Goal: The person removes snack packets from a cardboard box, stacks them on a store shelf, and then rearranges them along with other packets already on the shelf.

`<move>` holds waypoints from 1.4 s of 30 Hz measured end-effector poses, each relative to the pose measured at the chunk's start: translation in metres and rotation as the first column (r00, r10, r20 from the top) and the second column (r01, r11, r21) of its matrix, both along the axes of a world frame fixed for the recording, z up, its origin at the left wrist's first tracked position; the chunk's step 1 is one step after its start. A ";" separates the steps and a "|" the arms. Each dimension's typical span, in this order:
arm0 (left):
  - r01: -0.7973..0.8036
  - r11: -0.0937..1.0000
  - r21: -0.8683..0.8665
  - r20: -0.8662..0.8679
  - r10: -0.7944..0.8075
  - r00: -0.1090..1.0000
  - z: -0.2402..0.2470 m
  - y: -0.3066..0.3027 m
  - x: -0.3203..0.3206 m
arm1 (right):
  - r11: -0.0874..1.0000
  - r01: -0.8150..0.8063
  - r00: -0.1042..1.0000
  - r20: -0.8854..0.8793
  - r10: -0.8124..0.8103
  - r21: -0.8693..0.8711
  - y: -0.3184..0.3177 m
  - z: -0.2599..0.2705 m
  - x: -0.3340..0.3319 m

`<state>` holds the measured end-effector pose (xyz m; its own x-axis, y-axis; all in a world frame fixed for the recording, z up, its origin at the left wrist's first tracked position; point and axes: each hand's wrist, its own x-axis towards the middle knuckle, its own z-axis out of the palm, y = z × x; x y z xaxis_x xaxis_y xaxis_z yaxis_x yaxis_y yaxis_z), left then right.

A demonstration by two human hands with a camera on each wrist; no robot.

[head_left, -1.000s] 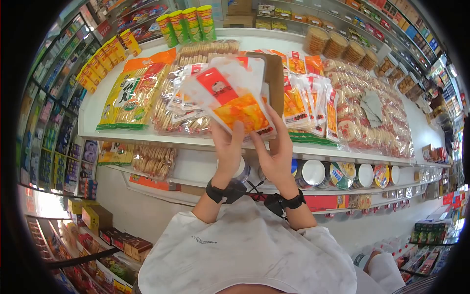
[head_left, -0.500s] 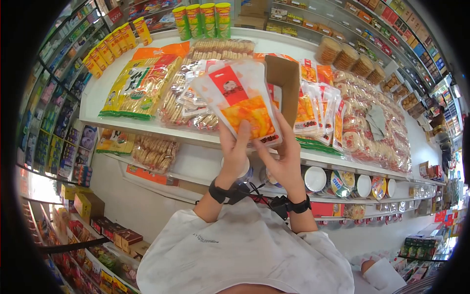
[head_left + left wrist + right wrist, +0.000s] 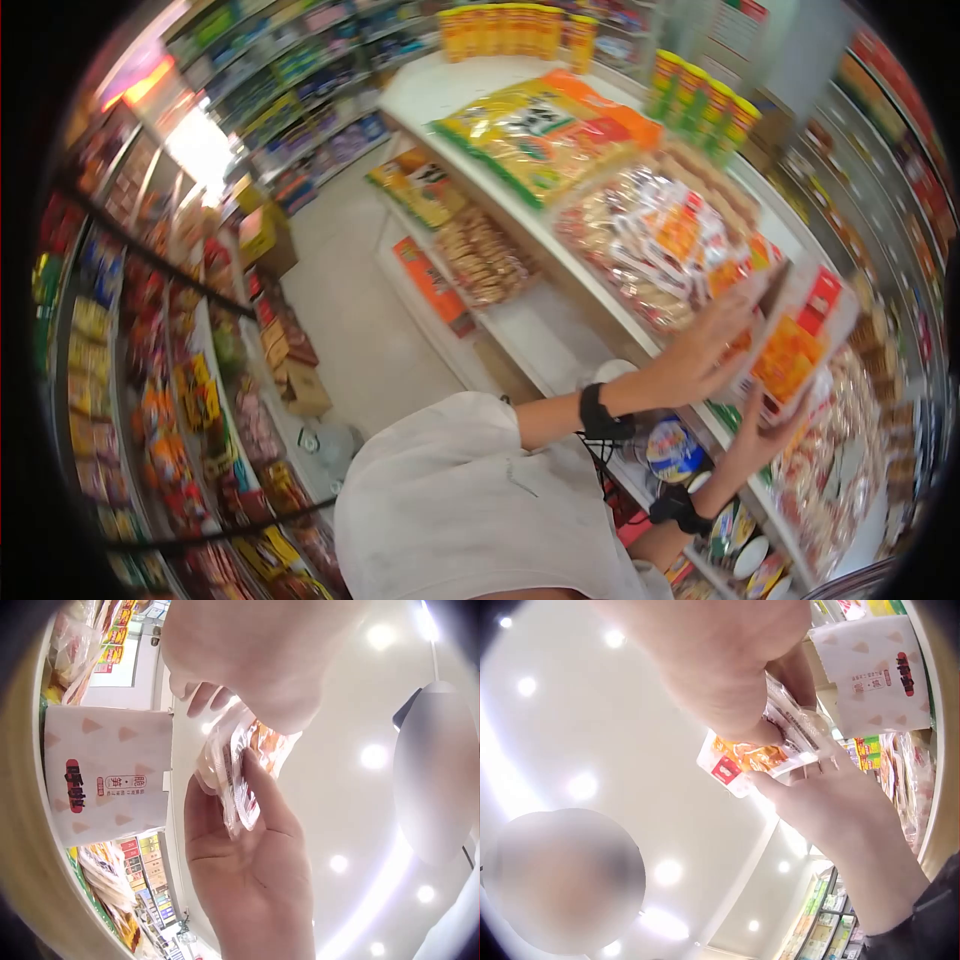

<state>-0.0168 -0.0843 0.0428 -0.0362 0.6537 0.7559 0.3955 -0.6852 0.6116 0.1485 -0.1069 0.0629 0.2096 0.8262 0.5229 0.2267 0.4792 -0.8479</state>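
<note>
A small stack of flat snack packets [image 3: 790,355], white with a red label and a picture of orange food, stands upright between both hands over the display table. My right hand [image 3: 765,435] grips its lower end, thumb in front and fingers behind, as the left wrist view shows of the packets [image 3: 240,776]. My left hand [image 3: 715,335] lies along the stack's left edge with fingers extended, blurred in the head view. From the right wrist, the left hand [image 3: 840,802] shows its thumb near the packets' [image 3: 757,754] edge.
A white printed box [image 3: 112,776] stands on the table beyond the hands. More orange-and-white packets [image 3: 680,230] lie on bagged round snacks left of the hands. A large yellow bag [image 3: 540,130] lies farther left, with green canisters [image 3: 700,100] behind. Shelves with tubs [image 3: 675,450] run below.
The head view has swung left, so table and hands now appear toward the right. My left hand has shifted from the packets' lower front to their left edge; the right keeps its grip.
</note>
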 end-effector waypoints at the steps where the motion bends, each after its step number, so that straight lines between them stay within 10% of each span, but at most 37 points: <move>1: -0.036 0.998 0.049 -0.059 0.039 0.997 -0.001 0.001 -0.001 | 0.999 0.044 0.992 0.113 -0.047 0.027 0.004 0.008 0.004; 6: 0.071 0.975 -0.213 -0.093 -0.092 0.991 -0.034 0.009 0.018 | 0.983 0.175 0.920 0.363 -0.146 -0.049 0.030 0.003 0.024; 28: -0.083 0.986 -0.147 -0.163 0.058 0.985 -0.041 0.002 0.039 | 0.985 0.025 0.704 0.702 0.105 -0.173 0.055 -0.015 0.013; 31: 0.018 0.999 -0.043 0.059 -0.015 0.998 -0.005 -0.002 0.028 | 0.943 0.063 0.596 0.770 0.229 -0.328 0.044 0.008 0.012; 32: 0.141 0.986 -0.092 0.230 -0.116 0.966 0.007 -0.007 0.024 | 0.994 -0.040 0.637 0.763 0.105 -0.102 0.049 -0.014 0.021; 34: 0.057 0.992 -0.116 0.007 -0.057 0.998 -0.005 0.005 0.024 | 0.986 -0.013 0.522 0.842 -0.133 0.164 0.041 0.005 0.013; 36: 0.100 0.991 -0.090 -0.011 -0.101 0.995 -0.025 0.005 0.023 | 0.984 0.001 0.654 0.744 -0.135 0.177 0.036 0.009 0.014; 42: 0.108 0.956 -0.273 0.014 -0.109 0.994 -0.034 -0.001 0.027 | 0.971 0.089 0.535 0.812 -0.235 0.223 0.027 0.001 0.014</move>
<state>0.0102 -0.0851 0.0084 0.0471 0.8350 0.5483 0.3286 -0.5313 0.7809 0.1622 -0.0798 0.0638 -0.2542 0.7280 0.6368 0.8762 0.4521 -0.1671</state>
